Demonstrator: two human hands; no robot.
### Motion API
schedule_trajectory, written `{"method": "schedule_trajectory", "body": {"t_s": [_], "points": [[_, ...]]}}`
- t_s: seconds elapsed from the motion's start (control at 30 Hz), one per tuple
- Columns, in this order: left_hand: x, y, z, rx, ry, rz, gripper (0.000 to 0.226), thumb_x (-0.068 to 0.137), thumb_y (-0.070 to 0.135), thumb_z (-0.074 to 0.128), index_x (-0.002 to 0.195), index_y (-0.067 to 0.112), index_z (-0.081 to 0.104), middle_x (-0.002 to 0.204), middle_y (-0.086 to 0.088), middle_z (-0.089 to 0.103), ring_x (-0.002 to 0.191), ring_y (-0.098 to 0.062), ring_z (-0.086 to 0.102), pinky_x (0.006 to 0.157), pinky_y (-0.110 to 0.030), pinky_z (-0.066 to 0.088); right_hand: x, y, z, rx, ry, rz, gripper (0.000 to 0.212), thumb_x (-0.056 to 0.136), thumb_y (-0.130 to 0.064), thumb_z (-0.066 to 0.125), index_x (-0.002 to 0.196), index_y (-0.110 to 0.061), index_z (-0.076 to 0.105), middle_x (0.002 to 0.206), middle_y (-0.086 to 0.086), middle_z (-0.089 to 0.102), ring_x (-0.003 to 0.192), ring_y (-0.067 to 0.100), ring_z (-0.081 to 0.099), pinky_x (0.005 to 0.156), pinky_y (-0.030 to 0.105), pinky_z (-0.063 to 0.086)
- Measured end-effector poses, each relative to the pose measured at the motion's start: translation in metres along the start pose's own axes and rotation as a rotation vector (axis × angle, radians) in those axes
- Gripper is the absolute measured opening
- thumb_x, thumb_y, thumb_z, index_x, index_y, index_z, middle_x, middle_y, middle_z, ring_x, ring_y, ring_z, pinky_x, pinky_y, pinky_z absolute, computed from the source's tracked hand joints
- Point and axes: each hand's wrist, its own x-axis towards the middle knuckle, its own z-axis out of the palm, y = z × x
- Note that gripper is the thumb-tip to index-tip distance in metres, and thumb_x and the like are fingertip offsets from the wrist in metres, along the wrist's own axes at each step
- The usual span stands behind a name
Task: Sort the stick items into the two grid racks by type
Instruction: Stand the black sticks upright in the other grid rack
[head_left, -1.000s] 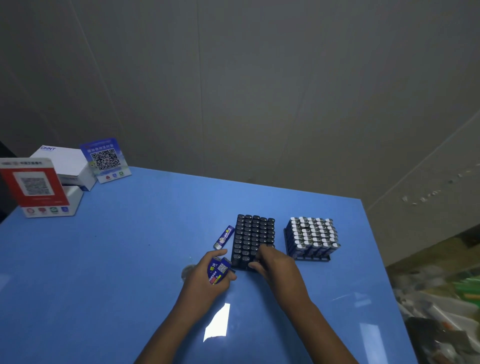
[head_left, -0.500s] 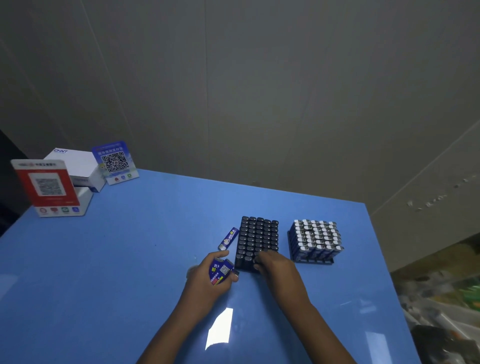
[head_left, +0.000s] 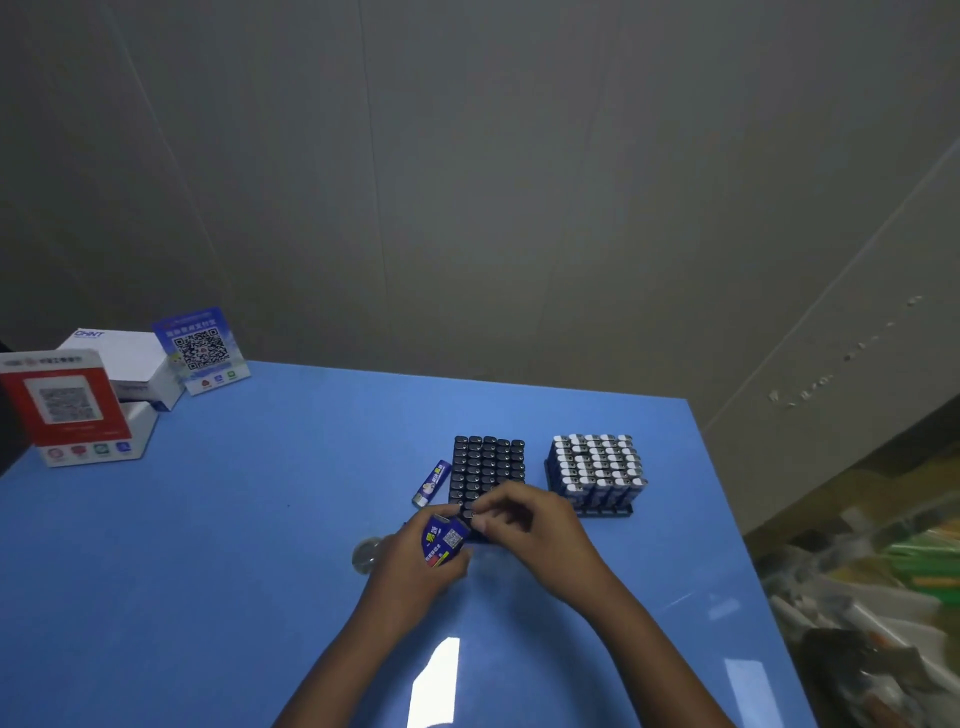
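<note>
While left hand (head_left: 415, 564) grips blue sticks (head_left: 442, 540), right hand (head_left: 524, 519) fingers curl at dark rack (head_left: 488, 462) front edge; pinch unclear. One stick (head_left: 431, 483) lies on worktop (head_left: 260, 519).

A glossy blue worktop (head_left: 218, 545) stands against a plain grey panelled wall (head_left: 467, 182) with thin vertical seams. Bright light reflects in patches on its near surface. Past its right edge lies a blurred heap of clutter (head_left: 872, 587).
</note>
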Motion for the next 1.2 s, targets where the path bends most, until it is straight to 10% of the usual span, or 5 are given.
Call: {"method": "schedule_trajectory", "body": {"t_s": [0.4, 0.87, 1.2], "points": [[-0.038, -0.001, -0.004, 0.063, -0.132, 0.030, 0.036, 0.077, 0.021, 0.077, 0.100, 0.042, 0.058, 0.071, 0.016, 0.068, 0.057, 0.003, 0.062, 0.054, -0.017, 0.047, -0.041, -0.016, -0.001, -0.019, -0.191, -0.030, 0.022, 0.085, -0.015, 0.079, 0.104, -0.025, 0.076, 0.089, 0.006, 0.065, 0.077, 0.010, 0.056, 0.071, 0.022, 0.047], [-0.116, -0.007, -0.013, -0.026, -0.151, 0.031, 0.035, 0.083, 0.019, 0.076, 0.111, 0.033, 0.061, 0.072, -0.003, 0.071, 0.049, -0.007, 0.055, 0.048, -0.024, 0.049, -0.138, -0.017, -0.032, 0.227, 0.182, 0.141, 0.015, 0.084, -0.010, 0.079, 0.081, -0.010, 0.064, 0.092, 0.011, 0.076, 0.085, 0.015, 0.069, 0.081, 0.030, 0.051], [-0.134, 0.019, 0.030, -0.031, -0.135, 0.040, 0.035, 0.085, 0.021, 0.074, 0.113, 0.035, 0.059, 0.078, -0.006, 0.071, 0.052, -0.007, 0.055, 0.050, -0.023, 0.049, -0.164, -0.017, -0.079, 0.117, 0.148, -0.036, 0.067, 0.088, 0.004, 0.067, 0.137, -0.038, 0.050, 0.105, 0.010, 0.058, 0.076, 0.022, 0.066, 0.078, 0.033, 0.059]]}}
